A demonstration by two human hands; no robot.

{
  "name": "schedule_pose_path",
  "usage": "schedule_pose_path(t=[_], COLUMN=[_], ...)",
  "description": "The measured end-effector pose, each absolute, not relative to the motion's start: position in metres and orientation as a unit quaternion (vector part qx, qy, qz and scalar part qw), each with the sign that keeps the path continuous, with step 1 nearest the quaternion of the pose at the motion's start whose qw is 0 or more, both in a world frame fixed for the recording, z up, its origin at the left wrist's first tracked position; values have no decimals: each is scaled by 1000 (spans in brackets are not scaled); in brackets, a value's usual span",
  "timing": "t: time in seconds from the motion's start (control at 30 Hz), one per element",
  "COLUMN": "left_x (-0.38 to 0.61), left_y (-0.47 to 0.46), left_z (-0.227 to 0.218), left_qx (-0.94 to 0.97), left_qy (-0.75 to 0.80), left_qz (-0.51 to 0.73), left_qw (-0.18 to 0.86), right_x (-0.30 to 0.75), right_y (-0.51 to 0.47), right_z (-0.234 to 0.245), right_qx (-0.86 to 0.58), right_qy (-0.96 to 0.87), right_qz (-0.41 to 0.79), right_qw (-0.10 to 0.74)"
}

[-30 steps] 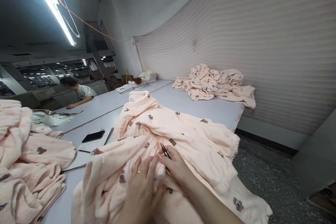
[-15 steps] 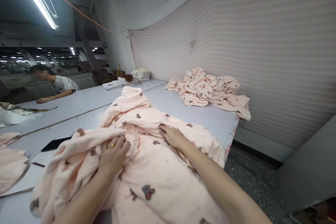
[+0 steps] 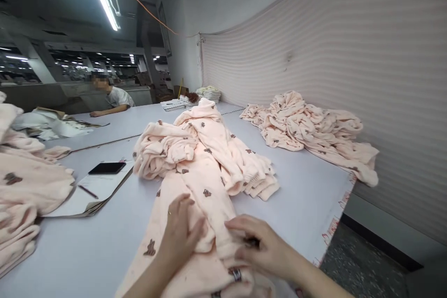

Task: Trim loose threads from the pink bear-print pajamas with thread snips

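Note:
A pale pink plush garment (image 3: 199, 172) with brown bear prints lies spread on the table, its far part bunched and its near part running toward me. My left hand (image 3: 181, 233) rests on the near part with fingers apart, holding nothing. To its right, my right hand (image 3: 263, 244) curls over the cloth, fingers and thumb bent. A small dark thing (image 3: 252, 242) shows between them; I cannot tell what kind it is. Part of the fabric beneath both hands is hidden.
Pink plush piles lie at the back right (image 3: 300, 121) and left (image 3: 31, 167). A phone (image 3: 107, 168) and a pen (image 3: 88, 191) sit on papers. Folded stacks (image 3: 208, 94) stand at the back. A co-worker (image 3: 117, 98) leans on the far table side. The table edge (image 3: 335, 228) is right.
Both hands have come off the bunched upper part and moved nearer to me. The garment now lies flatter and narrower, with its left bulk folded in. My view has swung left.

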State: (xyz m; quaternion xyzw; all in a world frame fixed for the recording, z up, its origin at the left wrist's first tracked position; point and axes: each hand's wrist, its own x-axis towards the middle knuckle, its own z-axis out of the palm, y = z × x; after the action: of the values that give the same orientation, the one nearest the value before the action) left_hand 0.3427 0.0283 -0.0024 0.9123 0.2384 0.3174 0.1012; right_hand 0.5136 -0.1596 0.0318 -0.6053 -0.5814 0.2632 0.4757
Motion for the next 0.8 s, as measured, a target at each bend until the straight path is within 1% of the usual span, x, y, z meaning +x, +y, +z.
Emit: schedule_pose_path(t=[0.03,0.1,0.17,0.3,0.37,0.4,0.47,0.53,0.6,0.67,0.73,0.8], left_x=[334,320,307,278,265,261,258,263,271,279,280,276], left_y=[14,-5,-14,-37,-56,-67,-88,-106,-119,-127,-132,-134], left_z=[-7,-13,-13,5,21,30,47,57,58,51,39,26], left_qx=[925,938,942,951,948,938,900,832,749,682,666,697], left_qy=[228,219,222,206,214,222,227,221,230,248,263,278], left_qz=[273,204,170,126,95,86,97,153,226,273,301,359], left_qw=[132,172,186,193,217,251,359,485,579,632,630,555], right_x=[505,491,481,469,458,451,434,418,408,406,410,416], right_y=[-160,-158,-155,-162,-171,-175,-183,-193,-204,-218,-233,-247], right_z=[23,5,-5,4,14,18,22,22,21,21,20,21], right_qx=[-607,-614,-605,-577,-566,-555,-527,-515,-543,-591,-640,-687], right_qy=[-555,-465,-392,-318,-292,-276,-247,-254,-329,-429,-497,-527], right_qz=[286,313,335,382,401,414,441,453,407,304,171,60], right_qw=[492,556,607,648,659,667,683,682,656,611,561,497])
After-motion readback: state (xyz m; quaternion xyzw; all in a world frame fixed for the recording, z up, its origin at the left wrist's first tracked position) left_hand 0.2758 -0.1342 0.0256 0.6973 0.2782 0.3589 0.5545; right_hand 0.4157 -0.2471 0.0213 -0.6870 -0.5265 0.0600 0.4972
